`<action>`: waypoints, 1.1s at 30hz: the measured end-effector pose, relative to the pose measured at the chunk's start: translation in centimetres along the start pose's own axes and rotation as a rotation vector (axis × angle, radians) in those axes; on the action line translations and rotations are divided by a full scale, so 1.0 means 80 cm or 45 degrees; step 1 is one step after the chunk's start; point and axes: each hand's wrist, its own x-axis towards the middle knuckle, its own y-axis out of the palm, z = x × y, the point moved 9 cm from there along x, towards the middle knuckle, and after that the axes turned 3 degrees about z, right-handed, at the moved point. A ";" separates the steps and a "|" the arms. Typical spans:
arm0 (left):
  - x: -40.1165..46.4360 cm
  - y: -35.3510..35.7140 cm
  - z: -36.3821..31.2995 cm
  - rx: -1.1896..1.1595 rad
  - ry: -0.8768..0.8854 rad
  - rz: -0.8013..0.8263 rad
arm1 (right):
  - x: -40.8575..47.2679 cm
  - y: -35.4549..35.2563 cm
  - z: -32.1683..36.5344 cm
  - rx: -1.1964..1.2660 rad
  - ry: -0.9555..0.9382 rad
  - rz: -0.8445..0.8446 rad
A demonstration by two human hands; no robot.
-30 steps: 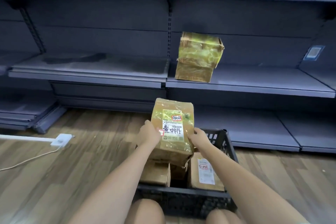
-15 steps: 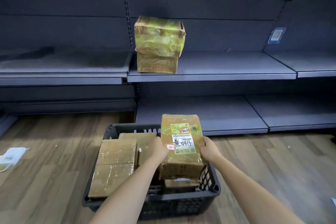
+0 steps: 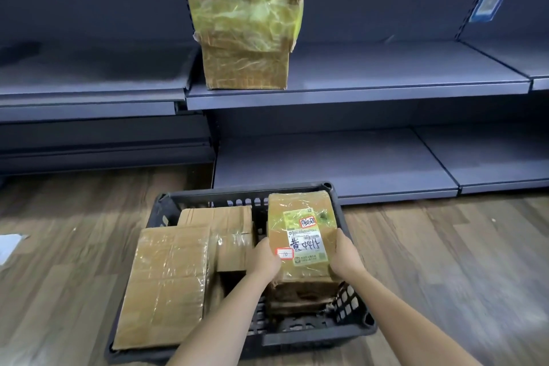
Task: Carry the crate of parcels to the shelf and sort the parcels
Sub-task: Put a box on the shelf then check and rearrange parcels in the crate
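left hand (image 3: pixel 265 258): bare | right hand (image 3: pixel 344 255): bare | forearms: unsleeved

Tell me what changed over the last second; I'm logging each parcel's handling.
The labelled parcel, gripped between the left hand and right hand throughout, came down from chest height over the crate and now sits low at its right end. Nothing was let go. The view also shifted nearer the shelf. The taped box on it and the flat parcels in the crate stayed put.
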 end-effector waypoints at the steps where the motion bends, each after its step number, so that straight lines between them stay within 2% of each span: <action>1: 0.005 0.003 0.003 -0.006 0.002 -0.011 | 0.005 0.008 -0.001 -0.021 -0.009 0.007; 6: 0.011 0.005 0.012 0.059 -0.003 -0.059 | 0.004 0.037 -0.001 -0.277 -0.062 -0.055; 10: 0.006 0.018 0.006 0.189 0.008 0.039 | -0.005 0.044 0.019 -0.747 -0.277 -0.187; 13: 0.004 0.016 0.003 0.348 -0.012 0.065 | 0.001 0.050 0.015 -0.829 -0.250 -0.060; 21: -0.025 -0.055 -0.013 0.387 0.081 -0.059 | -0.014 0.035 0.037 -0.602 -0.251 0.048; 27: -0.076 -0.162 -0.001 0.242 0.098 -0.386 | -0.049 0.049 0.109 -0.396 -0.296 0.116; 33: -0.131 -0.231 0.061 0.220 -0.021 -0.631 | -0.090 0.093 0.184 -0.230 -0.382 0.251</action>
